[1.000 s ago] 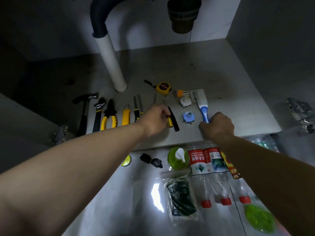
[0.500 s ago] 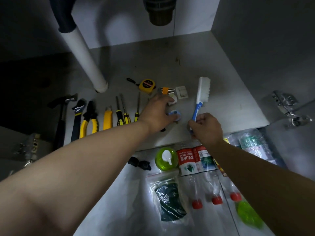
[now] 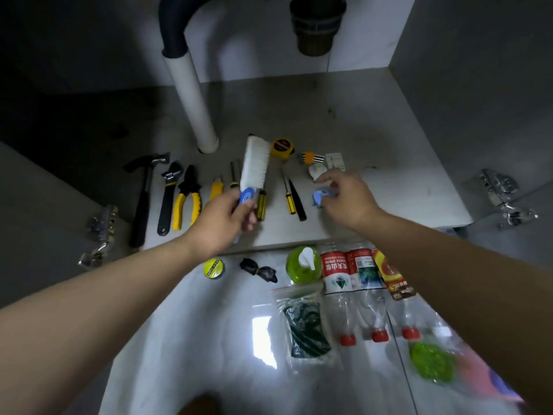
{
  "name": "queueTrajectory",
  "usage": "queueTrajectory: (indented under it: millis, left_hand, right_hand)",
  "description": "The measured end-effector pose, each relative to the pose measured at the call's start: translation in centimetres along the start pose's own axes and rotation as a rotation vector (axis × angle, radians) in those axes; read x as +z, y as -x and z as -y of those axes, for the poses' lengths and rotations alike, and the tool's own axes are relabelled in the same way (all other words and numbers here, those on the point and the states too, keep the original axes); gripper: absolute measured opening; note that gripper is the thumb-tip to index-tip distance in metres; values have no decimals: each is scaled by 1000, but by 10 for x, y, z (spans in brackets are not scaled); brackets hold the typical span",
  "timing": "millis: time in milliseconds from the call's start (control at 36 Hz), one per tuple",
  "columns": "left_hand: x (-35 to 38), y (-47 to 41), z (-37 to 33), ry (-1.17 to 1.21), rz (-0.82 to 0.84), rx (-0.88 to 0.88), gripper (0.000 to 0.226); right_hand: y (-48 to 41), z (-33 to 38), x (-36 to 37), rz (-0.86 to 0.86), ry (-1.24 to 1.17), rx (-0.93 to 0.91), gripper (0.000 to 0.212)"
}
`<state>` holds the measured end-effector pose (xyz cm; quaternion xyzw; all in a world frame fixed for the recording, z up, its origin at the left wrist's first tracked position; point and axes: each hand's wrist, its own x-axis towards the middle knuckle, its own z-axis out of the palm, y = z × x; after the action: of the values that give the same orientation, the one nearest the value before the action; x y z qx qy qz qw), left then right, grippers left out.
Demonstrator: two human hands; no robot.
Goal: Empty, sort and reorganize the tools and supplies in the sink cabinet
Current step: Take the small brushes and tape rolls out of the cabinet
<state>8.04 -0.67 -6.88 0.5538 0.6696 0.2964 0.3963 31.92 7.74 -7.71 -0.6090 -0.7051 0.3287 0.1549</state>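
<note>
White-bristled, the brush (image 3: 254, 166) is gripped by its blue handle in the left hand (image 3: 221, 223) above the cabinet floor (image 3: 389, 163); a small blue disc (image 3: 318, 196) is pinched by the right hand (image 3: 348, 200).

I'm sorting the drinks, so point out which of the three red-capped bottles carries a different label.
The rightmost bottle: its label is yellow and brown, while the other two bottles share red-and-white labels.

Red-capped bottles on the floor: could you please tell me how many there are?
3, lying side by side before the cabinet, caps toward the camera: the left bottle, the middle bottle, and the right bottle beside the right arm, which may hide more.
</note>
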Motion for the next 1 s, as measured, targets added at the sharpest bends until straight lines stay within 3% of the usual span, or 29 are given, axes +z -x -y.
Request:
queueTrajectory:
  millis: [56, 139, 306, 389, 500, 806, 917, 1000]
  left_hand:
    - [-9, 17, 26, -162, 6, 71, 17]
    - [-14, 42, 64, -327, 65, 107, 19]
    - [-13, 88, 142, -451, 163, -2, 14]
    - [-16, 101, 168, -514, 213, -80, 22]
    - [-14, 104, 190, -554, 142, -177, 29]
    - [-9, 98, 183, -571, -2, -435, 48]
    - [-12, 92, 169, -565, 18, -349, 37]
    - [-8, 86, 146, -333, -30, -273, 36]
  right_hand:
    - [-6, -2, 4, 68, 93, -4, 41]
    - [-12, -1, 15, 106, 194, -4, 38]
    - [-8, 2, 31, -45, 241, 62, 19]
    - [-5, 6, 34, -131, 196, 67, 16]
    - [4, 14, 37, -221, 92, 16, 19]
    - [20, 45, 58, -53, -10, -221, 24]
    - [29, 51, 68, 25, -72, -270, 20]
    - [30, 53, 75, 93, -117, -258, 14]
